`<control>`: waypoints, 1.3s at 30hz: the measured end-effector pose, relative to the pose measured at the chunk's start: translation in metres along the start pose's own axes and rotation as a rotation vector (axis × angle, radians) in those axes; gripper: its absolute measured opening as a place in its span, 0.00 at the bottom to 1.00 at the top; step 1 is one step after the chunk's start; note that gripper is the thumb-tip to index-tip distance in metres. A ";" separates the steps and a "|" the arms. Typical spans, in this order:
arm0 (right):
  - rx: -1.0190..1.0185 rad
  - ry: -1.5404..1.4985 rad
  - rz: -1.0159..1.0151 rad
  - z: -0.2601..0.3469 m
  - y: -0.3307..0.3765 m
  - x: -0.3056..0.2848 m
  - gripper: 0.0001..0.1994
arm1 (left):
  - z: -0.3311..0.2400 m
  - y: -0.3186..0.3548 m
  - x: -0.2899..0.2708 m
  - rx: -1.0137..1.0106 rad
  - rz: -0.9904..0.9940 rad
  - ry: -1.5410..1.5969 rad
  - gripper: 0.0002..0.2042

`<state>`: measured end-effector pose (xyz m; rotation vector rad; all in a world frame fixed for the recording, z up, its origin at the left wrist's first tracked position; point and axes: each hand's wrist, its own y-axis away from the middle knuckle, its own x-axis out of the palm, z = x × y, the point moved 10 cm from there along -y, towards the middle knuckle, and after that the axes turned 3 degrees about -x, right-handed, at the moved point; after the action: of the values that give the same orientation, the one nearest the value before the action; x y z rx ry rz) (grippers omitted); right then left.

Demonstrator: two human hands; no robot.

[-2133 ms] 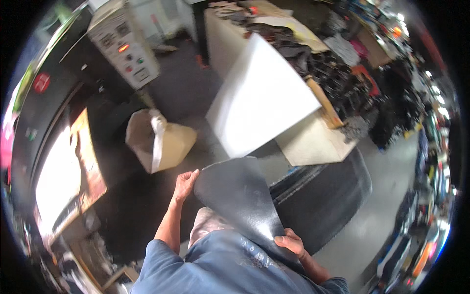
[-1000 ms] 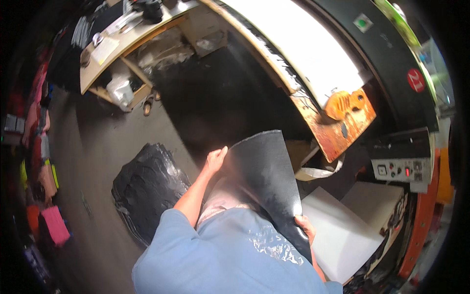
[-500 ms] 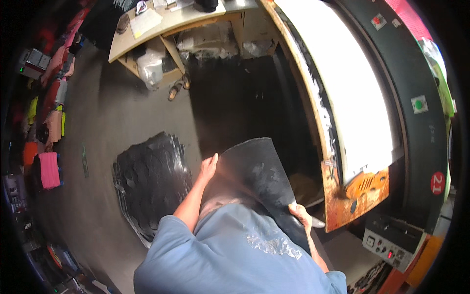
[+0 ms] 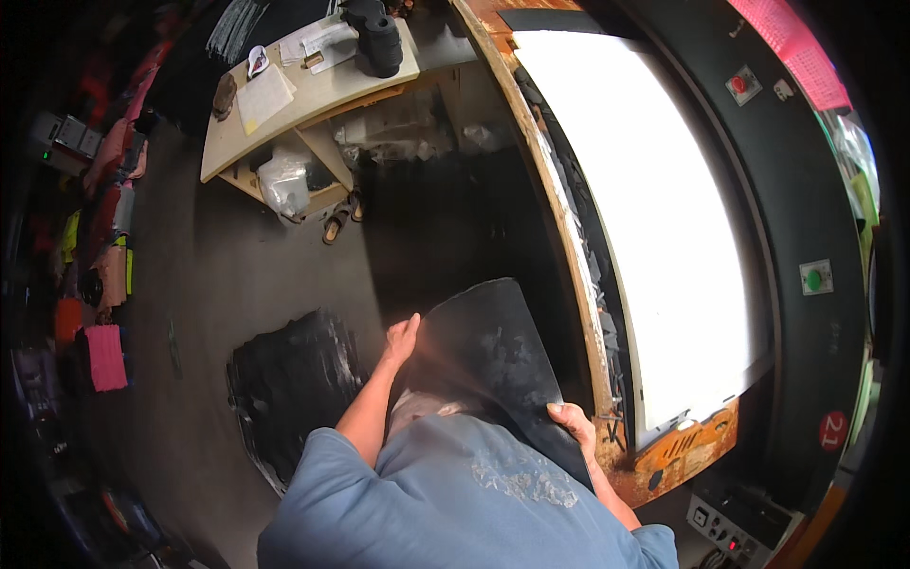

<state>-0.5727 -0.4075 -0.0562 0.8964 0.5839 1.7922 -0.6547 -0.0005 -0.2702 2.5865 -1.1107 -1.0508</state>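
A large black flexible sheet [image 4: 493, 356] is held in front of my body, bowed along its length. My left hand [image 4: 403, 339] grips its left edge with the fingers closed. On the opposite edge, lower down, my right hand [image 4: 574, 426] is closed with the thumb lying on top of the sheet. A stack of similar black sheets [image 4: 294, 389] lies on the floor left of my left arm. To the right of my right hand is a machine bed with a bright white board [image 4: 654, 228] on it. The lower part of the sheet is hidden by my body.
A wooden table [image 4: 227, 147] with papers and a black object stands ahead, with sandals [image 4: 336, 226] by its leg. A green button [image 4: 813, 278] and a red button [image 4: 739, 83] sit on the dark machine frame. A control box [image 4: 730, 526] is at lower right.
The view has shifted, so the table and white board appear lower in the picture. Both hands keep their hold on the black sheet, which has barely changed position against my body.
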 end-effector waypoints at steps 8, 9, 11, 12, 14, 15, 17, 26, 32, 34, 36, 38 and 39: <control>-0.295 0.143 -0.028 0.079 -0.033 0.085 0.12 | -0.038 -0.096 0.011 0.047 0.090 -0.034 0.30; -0.318 0.155 -0.080 0.085 -0.037 0.095 0.13 | -0.047 -0.112 0.010 0.054 0.088 -0.036 0.30; -0.363 0.162 -0.072 0.098 -0.043 0.126 0.14 | -0.070 -0.151 0.005 0.087 0.152 0.022 0.30; -0.328 0.151 -0.064 0.100 -0.044 0.139 0.15 | -0.077 -0.167 0.001 0.062 0.187 0.024 0.30; -0.236 0.130 -0.032 0.109 -0.044 0.161 0.15 | -0.102 -0.197 -0.011 0.052 0.287 0.161 0.27; -0.187 0.121 -0.005 0.114 -0.045 0.172 0.15 | -0.122 -0.210 -0.019 0.113 0.316 0.203 0.27; -0.314 0.299 -0.048 0.146 -0.032 0.187 0.16 | -0.161 -0.238 -0.035 0.194 0.380 0.229 0.26; -0.585 1.070 -0.129 0.254 0.031 0.238 0.15 | -0.298 -0.287 -0.046 0.580 0.692 0.180 0.26; -0.574 1.159 -0.745 0.350 0.159 0.126 0.12 | -0.430 -0.224 -0.066 0.720 0.649 0.317 0.27; -0.785 1.960 -0.807 0.432 0.195 0.120 0.09 | -0.492 -0.194 -0.067 0.888 0.652 0.392 0.24; -0.883 2.589 -0.978 0.494 0.203 0.102 0.08 | -0.530 -0.181 -0.047 0.950 0.824 0.433 0.19; -0.300 2.542 -1.489 0.560 0.204 0.042 0.12 | -0.551 -0.186 -0.013 1.024 0.841 0.437 0.24; -0.724 2.032 -1.567 0.563 0.217 0.038 0.11 | -0.535 -0.198 0.003 1.060 0.722 0.118 0.29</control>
<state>-0.2569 -0.4627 0.4567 -1.8042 1.0963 0.5561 -0.1900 0.0649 0.0539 2.2851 -2.7924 -0.0982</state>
